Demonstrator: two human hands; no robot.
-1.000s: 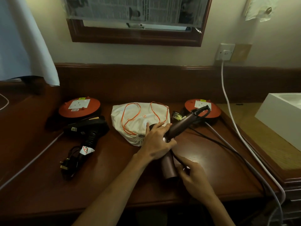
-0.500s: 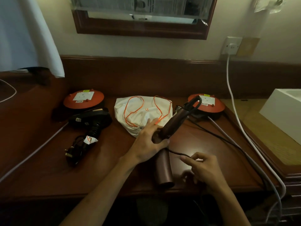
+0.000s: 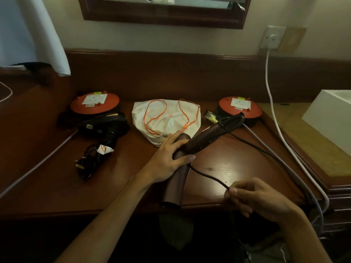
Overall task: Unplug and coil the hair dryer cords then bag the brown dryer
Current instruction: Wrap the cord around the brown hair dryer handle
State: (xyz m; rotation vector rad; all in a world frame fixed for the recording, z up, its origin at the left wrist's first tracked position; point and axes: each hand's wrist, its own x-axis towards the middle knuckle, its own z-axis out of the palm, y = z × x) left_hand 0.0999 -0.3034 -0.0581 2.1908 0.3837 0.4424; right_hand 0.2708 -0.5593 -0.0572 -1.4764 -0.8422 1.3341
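left hand (image 3: 169, 158) grips brown dryer (image 3: 182, 160), right hand (image 3: 254, 198) pinches cord (image 3: 207, 176). risk: slack cord snags desk edge (image 3: 114, 209), coil goes uneven.

Wooden desk (image 3: 57, 186), white bag (image 3: 167, 118), black dryer (image 3: 106, 126) (cord coiled), two reels (image 3: 95, 101)

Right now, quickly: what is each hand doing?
Left hand: grips the brown dryer at its bend.
Right hand: pinches the dryer's dark cord.
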